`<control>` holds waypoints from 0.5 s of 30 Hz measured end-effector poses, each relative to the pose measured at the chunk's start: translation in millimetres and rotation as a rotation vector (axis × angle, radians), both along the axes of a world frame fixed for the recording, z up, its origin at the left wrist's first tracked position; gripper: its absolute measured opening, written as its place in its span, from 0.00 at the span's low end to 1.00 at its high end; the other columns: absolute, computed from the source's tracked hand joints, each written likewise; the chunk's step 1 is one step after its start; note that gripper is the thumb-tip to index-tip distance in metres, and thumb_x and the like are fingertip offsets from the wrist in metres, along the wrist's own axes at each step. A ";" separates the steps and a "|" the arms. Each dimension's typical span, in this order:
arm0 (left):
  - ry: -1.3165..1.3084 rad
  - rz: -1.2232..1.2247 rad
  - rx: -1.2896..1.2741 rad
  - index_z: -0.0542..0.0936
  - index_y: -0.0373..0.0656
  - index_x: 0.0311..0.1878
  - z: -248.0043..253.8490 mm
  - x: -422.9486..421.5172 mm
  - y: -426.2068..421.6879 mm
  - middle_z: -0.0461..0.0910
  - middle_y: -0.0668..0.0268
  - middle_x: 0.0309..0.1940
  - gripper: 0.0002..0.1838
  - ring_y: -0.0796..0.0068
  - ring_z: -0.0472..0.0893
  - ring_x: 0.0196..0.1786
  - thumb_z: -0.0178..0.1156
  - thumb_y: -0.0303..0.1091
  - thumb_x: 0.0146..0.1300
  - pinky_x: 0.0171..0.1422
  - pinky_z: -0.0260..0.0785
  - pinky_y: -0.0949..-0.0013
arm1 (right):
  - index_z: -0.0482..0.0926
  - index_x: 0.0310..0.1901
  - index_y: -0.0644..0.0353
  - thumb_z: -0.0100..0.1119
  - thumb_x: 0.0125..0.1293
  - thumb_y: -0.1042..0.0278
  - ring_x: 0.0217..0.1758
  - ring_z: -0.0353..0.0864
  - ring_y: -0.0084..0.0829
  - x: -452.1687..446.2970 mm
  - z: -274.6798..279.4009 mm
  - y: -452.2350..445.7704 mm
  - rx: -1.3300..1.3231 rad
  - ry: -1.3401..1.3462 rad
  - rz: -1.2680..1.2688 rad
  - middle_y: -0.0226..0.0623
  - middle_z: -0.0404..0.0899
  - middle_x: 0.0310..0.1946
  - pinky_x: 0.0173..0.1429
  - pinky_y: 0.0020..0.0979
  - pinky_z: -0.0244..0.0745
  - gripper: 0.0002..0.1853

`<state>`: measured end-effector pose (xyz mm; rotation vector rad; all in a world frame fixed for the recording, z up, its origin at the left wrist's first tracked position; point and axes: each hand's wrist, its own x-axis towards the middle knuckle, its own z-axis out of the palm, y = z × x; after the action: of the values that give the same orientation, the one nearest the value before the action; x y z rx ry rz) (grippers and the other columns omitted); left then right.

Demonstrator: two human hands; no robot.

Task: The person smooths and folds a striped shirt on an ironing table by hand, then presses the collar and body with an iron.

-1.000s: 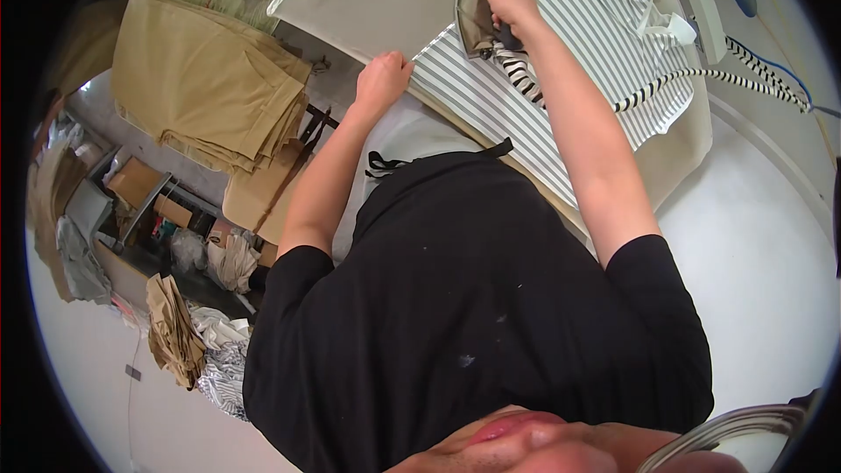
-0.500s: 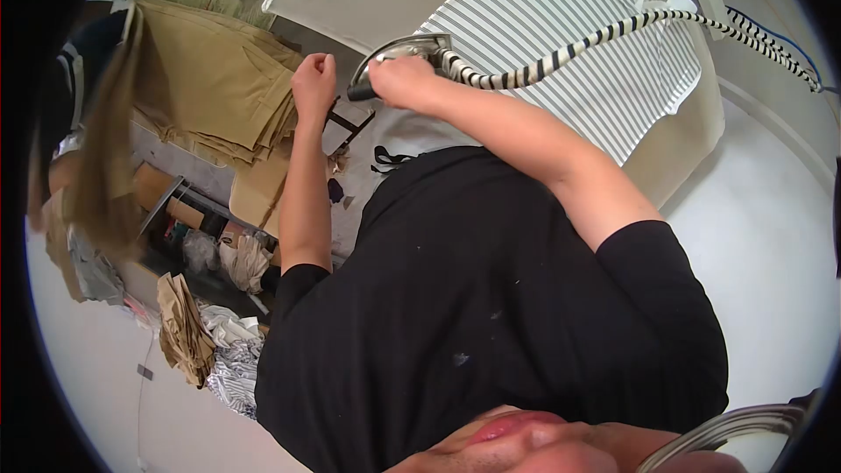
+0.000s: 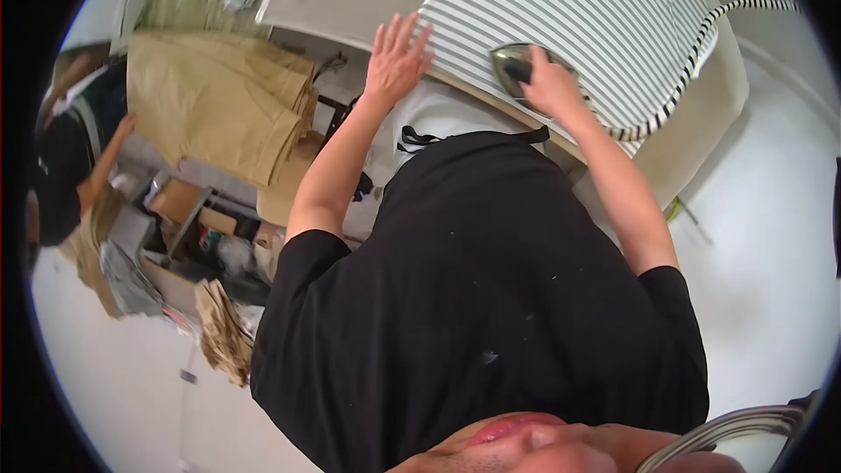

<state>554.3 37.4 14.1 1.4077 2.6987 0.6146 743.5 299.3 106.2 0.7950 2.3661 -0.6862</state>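
So my black top (image 3: 482,298) takes up most of my view, and next biggest is the padded pale table (image 3: 701,158) I'm standing up against. Spread over it is the gray-and-white striped cloth (image 3: 561,0), a good bit of it on my right. Over to my left there's a pile of tan fabric (image 3: 210,96), layers stacked kinda unevenly, and a co-worker (image 3: 66,166) in dark clothes is just past it with a hand near its edge. The black-and-white striped cord (image 3: 683,92) loops across the cloth from the back of my iron and runs off to the right. The iron (image 3: 508,57) itself is over the striped cloth, by the edge closest to me, nose pointing left. Left hand (image 3: 400,57) is at the cloth's left edge, fingers fanned out, can't tell if it's pressing down. Right hand (image 3: 552,83) is wrapped around the iron's dark handle (image 3: 517,72).
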 end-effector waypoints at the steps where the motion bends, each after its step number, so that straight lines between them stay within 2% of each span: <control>1: -0.009 -0.140 -0.112 0.72 0.55 0.75 -7.5 1.0 -0.4 0.64 0.60 0.79 0.29 0.54 0.61 0.81 0.59 0.48 0.74 0.81 0.55 0.45 | 0.63 0.72 0.56 0.66 0.62 0.66 0.44 0.86 0.62 14.0 2.3 10.1 0.010 -0.008 -0.044 0.61 0.85 0.37 0.47 0.59 0.79 0.37; 3: -0.027 -0.464 -0.318 0.64 0.61 0.81 -16.1 6.7 3.7 0.53 0.66 0.85 0.33 0.53 0.51 0.86 0.54 0.54 0.77 0.85 0.45 0.41 | 0.62 0.73 0.55 0.66 0.63 0.64 0.45 0.86 0.62 55.1 15.1 32.9 0.032 -0.061 -0.145 0.60 0.85 0.39 0.48 0.58 0.79 0.38; 5: -0.026 -0.526 -0.470 0.58 0.66 0.84 -9.3 3.0 11.0 0.49 0.70 0.87 0.33 0.54 0.48 0.87 0.47 0.56 0.79 0.86 0.39 0.40 | 0.64 0.72 0.54 0.65 0.64 0.62 0.46 0.86 0.61 108.8 24.8 57.2 0.089 -0.144 -0.236 0.58 0.86 0.42 0.48 0.58 0.79 0.35; 8: 0.067 -0.550 -0.450 0.61 0.67 0.83 -11.3 5.5 12.1 0.51 0.69 0.86 0.32 0.55 0.50 0.86 0.47 0.56 0.78 0.86 0.41 0.39 | 0.71 0.61 0.57 0.63 0.65 0.62 0.46 0.86 0.59 156.2 35.9 66.7 0.081 -0.212 -0.302 0.55 0.87 0.40 0.47 0.58 0.79 0.25; 10: 0.069 -0.566 -0.474 0.63 0.61 0.82 -2.1 11.1 16.5 0.52 0.64 0.85 0.32 0.51 0.50 0.86 0.50 0.53 0.78 0.86 0.40 0.39 | 0.71 0.55 0.61 0.63 0.65 0.63 0.43 0.87 0.59 184.3 23.9 68.2 0.078 -0.153 -0.344 0.54 0.86 0.38 0.45 0.58 0.79 0.20; 11: 0.073 -0.609 -0.478 0.63 0.61 0.82 0.1 13.4 19.3 0.52 0.64 0.85 0.32 0.51 0.50 0.86 0.50 0.53 0.78 0.86 0.40 0.39 | 0.71 0.55 0.61 0.63 0.65 0.63 0.43 0.87 0.59 186.2 22.2 66.3 0.070 -0.160 -0.385 0.54 0.86 0.38 0.45 0.58 0.79 0.20; 13: -0.011 -0.563 -0.332 0.64 0.56 0.82 3.5 24.9 38.3 0.53 0.60 0.85 0.33 0.48 0.51 0.86 0.53 0.51 0.77 0.86 0.42 0.40 | 0.74 0.48 0.67 0.62 0.64 0.67 0.42 0.88 0.56 198.7 21.5 76.6 0.079 -0.086 -0.380 0.54 0.87 0.36 0.43 0.55 0.81 0.16; 15: -0.035 -0.585 -0.272 0.64 0.53 0.81 7.5 29.4 79.6 0.53 0.58 0.84 0.33 0.47 0.51 0.85 0.55 0.50 0.77 0.86 0.43 0.40 | 0.74 0.48 0.68 0.62 0.64 0.66 0.43 0.88 0.56 211.8 12.2 93.4 0.088 -0.034 -0.470 0.53 0.87 0.37 0.43 0.55 0.82 0.16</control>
<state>583.8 117.0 21.6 1.9360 2.0687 0.2132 955.2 392.7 118.4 1.4131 2.2049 -0.7461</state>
